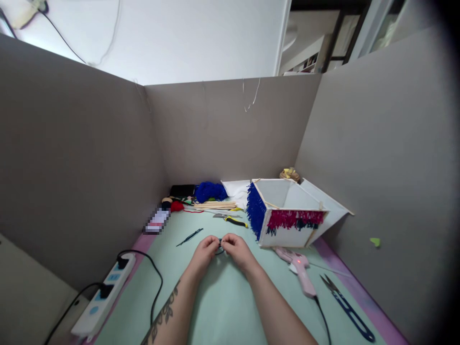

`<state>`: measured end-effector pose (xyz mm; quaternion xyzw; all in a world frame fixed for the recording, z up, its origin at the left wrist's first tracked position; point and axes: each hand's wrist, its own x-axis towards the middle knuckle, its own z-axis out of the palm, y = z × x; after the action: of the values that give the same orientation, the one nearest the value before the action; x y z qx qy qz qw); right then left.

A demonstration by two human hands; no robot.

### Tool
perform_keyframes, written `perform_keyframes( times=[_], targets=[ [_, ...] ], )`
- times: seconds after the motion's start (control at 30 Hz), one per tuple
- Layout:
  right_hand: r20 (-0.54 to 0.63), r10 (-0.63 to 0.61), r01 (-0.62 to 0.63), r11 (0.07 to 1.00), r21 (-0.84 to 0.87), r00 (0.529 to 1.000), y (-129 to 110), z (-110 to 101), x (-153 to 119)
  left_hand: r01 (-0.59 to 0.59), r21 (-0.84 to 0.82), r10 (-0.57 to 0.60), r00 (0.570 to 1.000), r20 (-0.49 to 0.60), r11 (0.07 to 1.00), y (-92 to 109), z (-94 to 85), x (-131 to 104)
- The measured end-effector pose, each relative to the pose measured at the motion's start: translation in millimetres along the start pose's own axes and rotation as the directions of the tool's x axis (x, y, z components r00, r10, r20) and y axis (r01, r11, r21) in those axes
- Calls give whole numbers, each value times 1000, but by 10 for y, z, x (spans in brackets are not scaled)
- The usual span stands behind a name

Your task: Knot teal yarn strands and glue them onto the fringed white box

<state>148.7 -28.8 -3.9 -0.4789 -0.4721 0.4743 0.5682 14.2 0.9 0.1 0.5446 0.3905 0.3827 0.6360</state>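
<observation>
My left hand (205,256) and my right hand (237,251) meet over the middle of the table, fingertips pinched together. Between them runs a short dark strand (219,251) that looks like yarn, its lower part curving below the fingers; most of it is hidden. To the left lies a thin dark pointed tool (189,237). Behind the hands are pliers with yellow-and-black handles (233,221). A white open box (283,237) stands to the right, with blue yarn fringe (255,211) on one side and magenta and dark fringe (293,219) along another.
A pink glue gun (302,273), its red light lit, lies before the box, and dark thread snips (347,306) lie further right. Blue yarn (211,191), wooden sticks (215,205) and red yarn (176,206) sit at the back. A corded power strip (104,299) lines the left edge; grey panels enclose the table.
</observation>
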Motion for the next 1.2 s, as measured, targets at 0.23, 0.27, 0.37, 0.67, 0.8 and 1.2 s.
perform_keyframes(
  times=[0.23, 0.27, 0.37, 0.67, 0.8, 1.2],
  targets=[
    [-16, -72, 65, 959, -275, 997, 79, -18, 17, -112, 131, 113, 994, 2, 985, -12, -29, 24],
    [-41, -100, 82, 946, -314, 994, 91, -16, 23, -140, 154, 143, 990, -11, 978, -24, -32, 34],
    [-142, -254, 172, 886, -431, 957, 106, -2, 29, -204, 218, 215, 976, -28, 954, -55, -23, 55],
    [-179, -469, 321, 791, -521, 865, 73, 107, -55, -89, 114, 98, 992, -75, 989, -23, 52, -5],
    [-126, -476, 364, 795, -486, 871, 75, 120, -59, -94, 52, 98, 991, -89, 994, -43, 37, 8],
    [-197, -371, 289, 892, -347, 908, -25, 94, -57, -258, 94, 273, 933, -234, 962, 25, -15, 38]
  ],
)
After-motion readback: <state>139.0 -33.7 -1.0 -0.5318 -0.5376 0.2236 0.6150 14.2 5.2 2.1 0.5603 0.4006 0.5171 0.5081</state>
